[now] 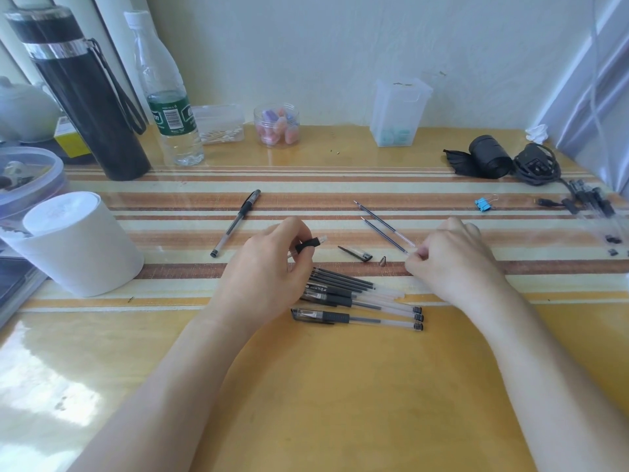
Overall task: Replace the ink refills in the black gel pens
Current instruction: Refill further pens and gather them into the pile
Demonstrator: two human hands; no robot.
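Two hands engaged: left hand (269, 264) grips opened pen barrel (308, 245) at table centre; right hand (449, 257) pinches refill (386, 235) at 3 o'clock. Step judged: refill insertion; next needs tip-to-barrel alignment.

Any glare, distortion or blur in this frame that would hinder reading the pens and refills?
Head view: sunlight glare washes out the table at lower left; wide-angle distortion bends the black flask and right edge; centre stays sharp, so the two refills and pen pile read clearly; pens at far right are smeared.
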